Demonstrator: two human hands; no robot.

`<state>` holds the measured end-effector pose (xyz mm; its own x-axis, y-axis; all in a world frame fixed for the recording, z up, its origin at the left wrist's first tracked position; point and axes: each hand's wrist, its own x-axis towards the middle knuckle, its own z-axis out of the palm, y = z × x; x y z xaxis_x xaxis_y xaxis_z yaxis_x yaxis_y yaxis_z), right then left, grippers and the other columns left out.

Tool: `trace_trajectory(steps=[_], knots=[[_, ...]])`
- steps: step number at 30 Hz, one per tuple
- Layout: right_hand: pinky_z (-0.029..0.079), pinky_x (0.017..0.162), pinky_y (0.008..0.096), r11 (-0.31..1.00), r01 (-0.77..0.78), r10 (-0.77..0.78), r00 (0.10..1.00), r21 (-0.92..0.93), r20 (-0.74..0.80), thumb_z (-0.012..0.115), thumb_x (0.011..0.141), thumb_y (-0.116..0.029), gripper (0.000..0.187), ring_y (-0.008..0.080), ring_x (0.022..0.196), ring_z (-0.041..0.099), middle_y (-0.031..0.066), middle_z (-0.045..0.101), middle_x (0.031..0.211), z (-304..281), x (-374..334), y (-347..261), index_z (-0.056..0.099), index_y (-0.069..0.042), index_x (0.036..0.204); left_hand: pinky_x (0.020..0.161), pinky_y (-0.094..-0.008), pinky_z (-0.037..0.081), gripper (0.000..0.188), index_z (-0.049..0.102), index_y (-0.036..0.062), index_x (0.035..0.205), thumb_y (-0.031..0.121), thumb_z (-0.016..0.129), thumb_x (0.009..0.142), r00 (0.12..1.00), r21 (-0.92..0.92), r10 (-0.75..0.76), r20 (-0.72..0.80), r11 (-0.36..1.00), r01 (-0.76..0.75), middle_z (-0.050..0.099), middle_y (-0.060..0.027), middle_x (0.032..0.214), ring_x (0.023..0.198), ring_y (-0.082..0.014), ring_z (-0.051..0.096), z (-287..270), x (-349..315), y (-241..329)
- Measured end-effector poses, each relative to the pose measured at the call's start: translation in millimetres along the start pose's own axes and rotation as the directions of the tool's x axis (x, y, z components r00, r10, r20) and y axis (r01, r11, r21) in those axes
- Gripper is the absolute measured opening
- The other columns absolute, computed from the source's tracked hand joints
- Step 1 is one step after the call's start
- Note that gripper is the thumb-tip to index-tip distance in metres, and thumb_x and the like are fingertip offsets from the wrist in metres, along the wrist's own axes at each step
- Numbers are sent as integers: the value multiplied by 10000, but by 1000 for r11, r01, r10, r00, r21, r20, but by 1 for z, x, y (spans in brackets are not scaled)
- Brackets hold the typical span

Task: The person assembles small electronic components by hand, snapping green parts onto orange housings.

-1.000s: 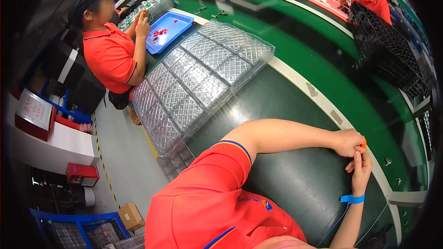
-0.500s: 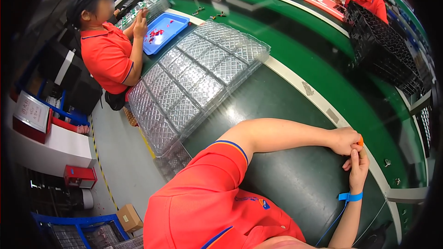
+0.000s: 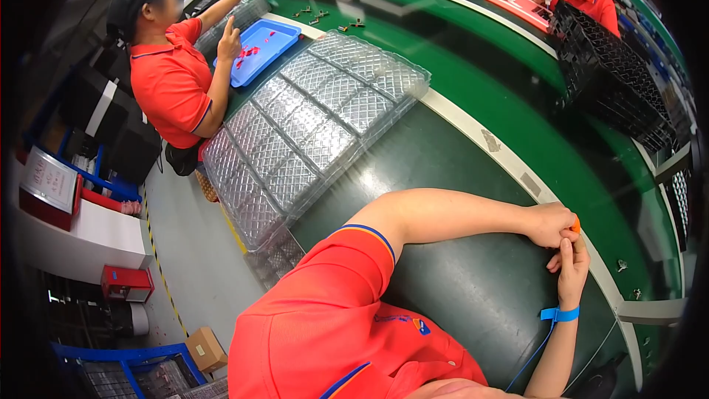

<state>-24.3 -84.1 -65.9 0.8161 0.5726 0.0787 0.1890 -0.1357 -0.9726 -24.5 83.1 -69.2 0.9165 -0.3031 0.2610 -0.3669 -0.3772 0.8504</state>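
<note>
My left hand (image 3: pixel 550 224) is closed, its fingers bent in against my right hand over the right side of the dark green table (image 3: pixel 473 288). My right hand (image 3: pixel 573 264) comes up from below and is also closed, thumb and fingers pinched together. A small orange piece (image 3: pixel 576 224) shows where the fingertips of both hands meet; whether it is worn on a finger or held, I cannot tell. Anything else between the fingers is hidden. Around my right wrist sits a blue wrist strap (image 3: pixel 561 315) with a thin blue cord running down.
Clear plastic trays (image 3: pixel 317 118) lie on the table to the left. Beyond them a co-worker (image 3: pixel 173 89) stands by a blue tray (image 3: pixel 266 41) of red pieces. A green conveyor belt (image 3: pixel 473 74) carries small metal parts (image 3: pixel 622 265). Black crates (image 3: pixel 613 81) stand at far right.
The co-worker at left has stretched one arm out toward the belt, the other hand staying raised over the blue tray. My own hands have hardly moved.
</note>
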Motion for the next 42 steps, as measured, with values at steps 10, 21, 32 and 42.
trace_trajectory(steps=[10, 21, 32, 42], knots=[[354, 440, 173, 1000, 6, -6, 1000, 9, -2, 518, 939, -232, 246, 48, 490, 479, -13, 536, 653, 0, 0, 1, 575, -26, 1060, 573, -372, 432, 222, 398, 59, 581, 112, 578, 699, 999, 9, 1, 49, 1000, -2, 547, -126, 607, 610, -300, 559, -4, -1, 4], [353, 442, 174, 1000, 3, -3, 1000, 2, 8, 515, 941, -236, 246, 47, 486, 478, -13, 529, 637, 1, 0, -3, 574, -26, 1056, 560, -371, 429, 250, 377, 64, 569, 105, 595, 685, 999, 8, 13, 37, 1000, -13, 542, -123, 597, 596, -297, 553, -2, 0, 0], [355, 442, 174, 1000, 2, -2, 1000, 5, 14, 509, 945, -230, 240, 45, 490, 476, -8, 534, 654, 0, 0, 0, 575, -25, 1050, 548, -372, 426, 256, 395, 59, 569, 135, 604, 695, 1000, -10, -2, 24, 1000, 2, 542, -124, 587, 584, -293, 553, -3, -1, 3], [351, 438, 174, 1000, 7, -7, 1000, -6, 4, 509, 944, -229, 238, 45, 490, 473, -11, 534, 653, -1, 0, 0, 577, -26, 1048, 550, -373, 429, 258, 406, 45, 557, 138, 603, 696, 1000, -19, 18, 5, 1000, -18, 559, -137, 602, 586, -301, 561, -2, -1, 5]])
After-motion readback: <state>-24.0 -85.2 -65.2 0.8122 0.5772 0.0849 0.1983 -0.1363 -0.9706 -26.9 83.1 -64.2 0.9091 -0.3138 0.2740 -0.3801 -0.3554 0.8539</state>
